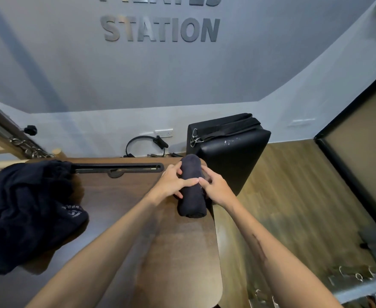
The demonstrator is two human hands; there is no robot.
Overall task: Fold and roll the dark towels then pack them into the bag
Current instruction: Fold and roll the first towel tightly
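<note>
Dark rolled cloth towel (191,187) is lying on the brown wooden surface (120,196), left hand (171,182) and right hand (216,188) each keeping a curled grip holding it, seemingly preventing unrolling.

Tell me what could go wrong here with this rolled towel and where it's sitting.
The rolled towel lies by the right edge of the table, so a nudge might tip it to the floor. Both hands, left hand and right hand, hold its middle only; easing that grip may let the roll loosen.
</note>
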